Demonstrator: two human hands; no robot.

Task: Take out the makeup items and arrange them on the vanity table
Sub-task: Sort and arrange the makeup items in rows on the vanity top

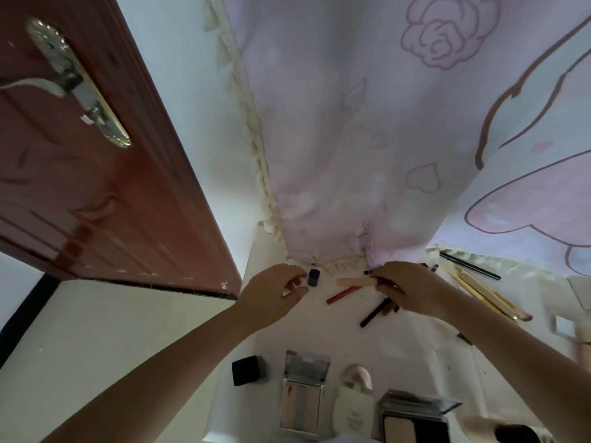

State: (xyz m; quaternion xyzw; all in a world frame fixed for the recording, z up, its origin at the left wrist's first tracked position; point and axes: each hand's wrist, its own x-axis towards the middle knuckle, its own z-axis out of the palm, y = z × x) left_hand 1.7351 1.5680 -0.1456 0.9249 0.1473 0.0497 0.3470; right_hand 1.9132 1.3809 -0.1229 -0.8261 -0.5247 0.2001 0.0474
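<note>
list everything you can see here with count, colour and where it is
small cap: 1, dark blue-black, far end of the table by the left fingertips
stick: 1, peach, lying flat at the right hand
pencil: 1, red, mid table between the hands
pen: 1, black, under the right hand
brushes: several, pale gold handles, far right
liner: 1, black, far right by the curtain
square compact: 1, black, near left
open palettes: 2, silver-framed, near edge
table: 1, white
curtain: 1, pink-lilac with rose print, behind the table
door: 1, red-brown, left
left hand: loosely curled, holding nothing
right hand: grips the stick
</note>
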